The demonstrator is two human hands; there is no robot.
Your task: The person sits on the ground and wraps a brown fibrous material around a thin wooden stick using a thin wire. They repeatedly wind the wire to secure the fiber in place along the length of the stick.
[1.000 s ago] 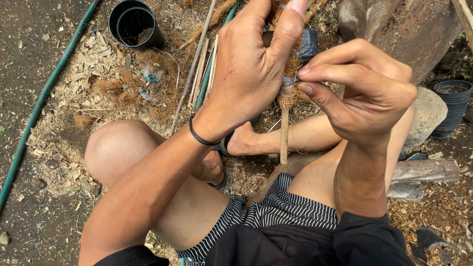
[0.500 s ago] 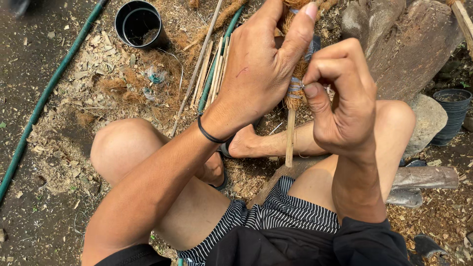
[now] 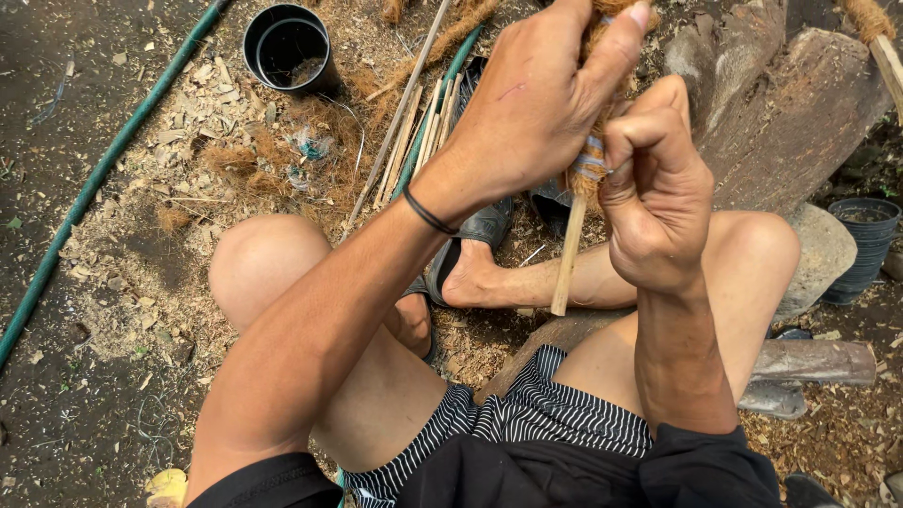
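My left hand [image 3: 536, 103] grips the upper, fibre-covered end of a thin wooden stick [image 3: 567, 263] that hangs upright in front of me. Brown coir fibre [image 3: 594, 38] is bunched around the stick's top, and a pale blue-grey string binding [image 3: 590, 167] circles it just below my fingers. My right hand [image 3: 654, 188] is closed in a fist beside the binding, pinching the string against the stick. The stick's bare lower end points down between my knees. A black band sits on my left wrist.
I sit low on a log [image 3: 800, 362] over dirt strewn with wood shavings. A green hose [image 3: 103, 169] runs diagonally at left. A black pot [image 3: 285, 47] stands at the top, another [image 3: 861, 245] at right. Loose sticks [image 3: 414, 141] lie ahead, with rocks [image 3: 790, 103] behind.
Both hands and the stick have shifted up and slightly right in view. My right hand has closed tighter into a fist at the binding.
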